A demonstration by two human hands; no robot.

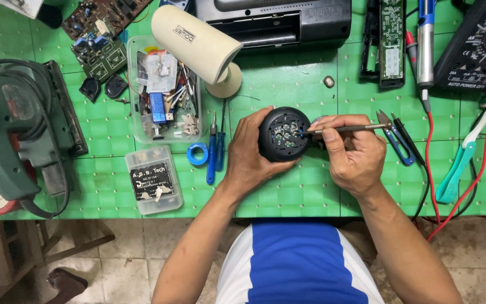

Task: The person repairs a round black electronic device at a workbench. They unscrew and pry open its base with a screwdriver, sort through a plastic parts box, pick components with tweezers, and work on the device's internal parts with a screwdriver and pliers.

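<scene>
Black round device (283,134) between both hands

Bright, even overhead light, soft short shadows (slight wide-angle bending at edges), sharp focus throughout.

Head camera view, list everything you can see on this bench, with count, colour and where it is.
round device: 1, black, centre, open face up
thin metal tool: 1, silver, tip at the device's face
lamp: 1, cream, top centre
parts tray: 1, clear, left of centre
small case: 1, clear with black label, below the tray
tape roll: 1, blue, beside the case
screwdrivers: 2, blue, left of the device
circuit boards: 2, top left
power tool: 1, green, far left
snips: 1, blue, right
multimeter: 1, black, top right
table: 1, green
left hand: cups the device
right hand: holds the metal tool
</scene>
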